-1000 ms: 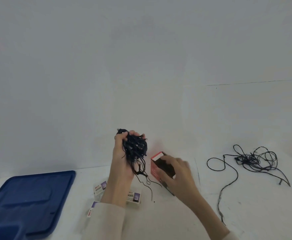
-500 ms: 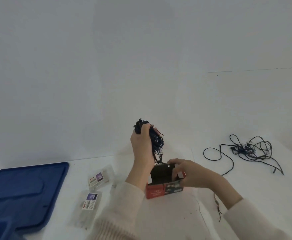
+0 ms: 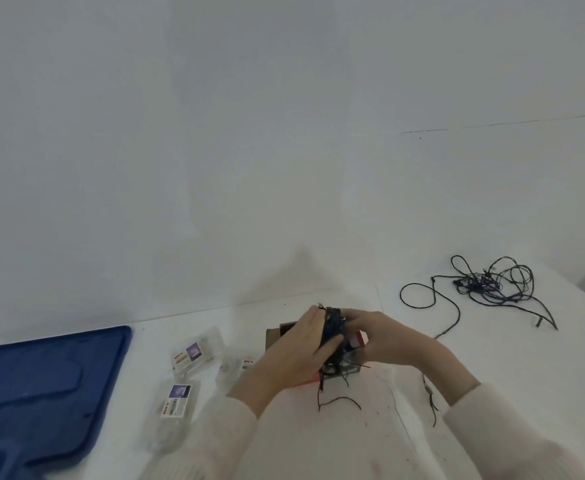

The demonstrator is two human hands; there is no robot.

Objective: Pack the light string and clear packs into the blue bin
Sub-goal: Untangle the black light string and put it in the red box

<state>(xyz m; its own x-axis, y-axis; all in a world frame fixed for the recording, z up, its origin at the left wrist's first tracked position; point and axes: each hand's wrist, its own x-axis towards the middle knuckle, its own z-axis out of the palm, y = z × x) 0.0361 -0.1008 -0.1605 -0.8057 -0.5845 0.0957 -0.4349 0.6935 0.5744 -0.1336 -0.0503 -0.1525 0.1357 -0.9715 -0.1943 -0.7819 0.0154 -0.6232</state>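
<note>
Meeting over the box [image 3: 277, 333]; left hand [image 3: 298, 353], right hand [image 3: 386, 341] curl fingers round bundled light string [image 3: 333, 325].

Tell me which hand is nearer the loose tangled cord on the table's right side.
Right. The right hand, holding the red box, lies left of the loose cord; the left hand, gripping the bundled light string, sits farther left still.

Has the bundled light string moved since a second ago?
Yes. The light string bundle has dropped from above the clear packs to their right, down at the red box.
</note>
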